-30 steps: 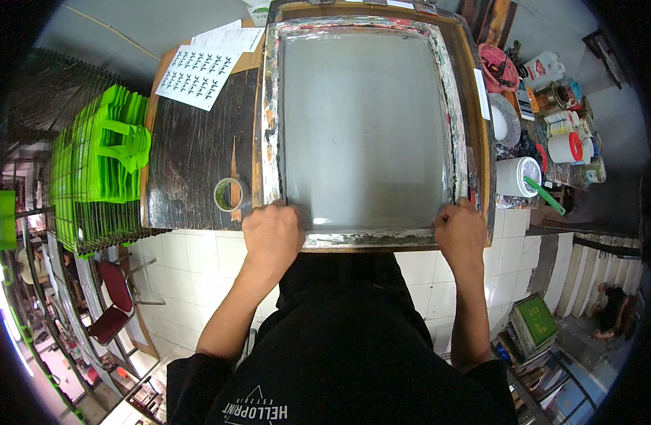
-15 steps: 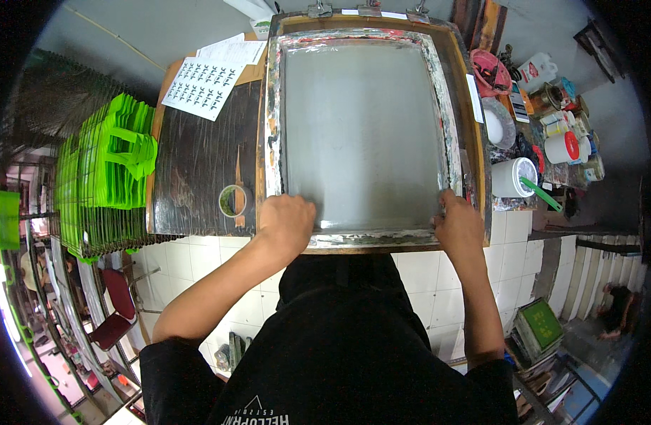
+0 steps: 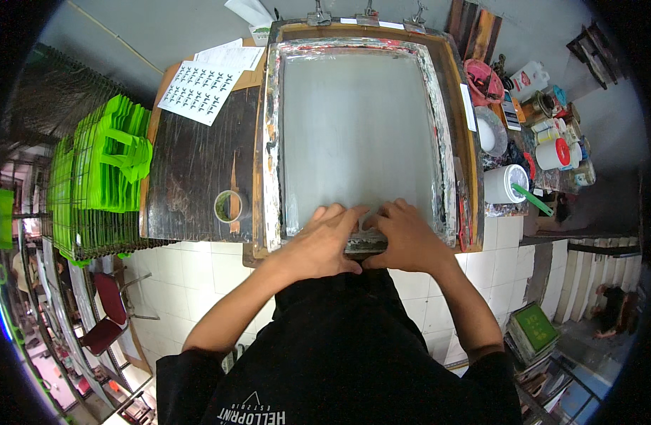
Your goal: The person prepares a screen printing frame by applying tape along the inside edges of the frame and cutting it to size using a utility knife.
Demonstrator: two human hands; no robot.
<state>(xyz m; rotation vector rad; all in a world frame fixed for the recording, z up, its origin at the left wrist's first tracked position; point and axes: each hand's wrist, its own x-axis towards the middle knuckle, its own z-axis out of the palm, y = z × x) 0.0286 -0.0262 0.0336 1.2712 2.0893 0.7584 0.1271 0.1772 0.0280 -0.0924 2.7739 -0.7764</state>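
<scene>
A silkscreen frame with paint-stained bars and grey mesh lies on a wooden board in front of me. At the middle of its near bar, my left hand and my right hand are close together. Their fingers reach over the bar onto the mesh, and their thumbs sit on its near side. Both hands are closed round the bar, with a small gap between them. Beneath the palms, part of the bar is hidden. A roll of tape stands on the dark table to the left of the frame.
Printed sheets lie at the back left, beside a wire rack of bright green bags. Metal clips line the board's far edge. To the right are a white tub with a green-handled tool, a pink basket and several paint containers.
Both hands have moved inward from the frame's near corners to the middle of its near bar. The view has shifted slightly.
</scene>
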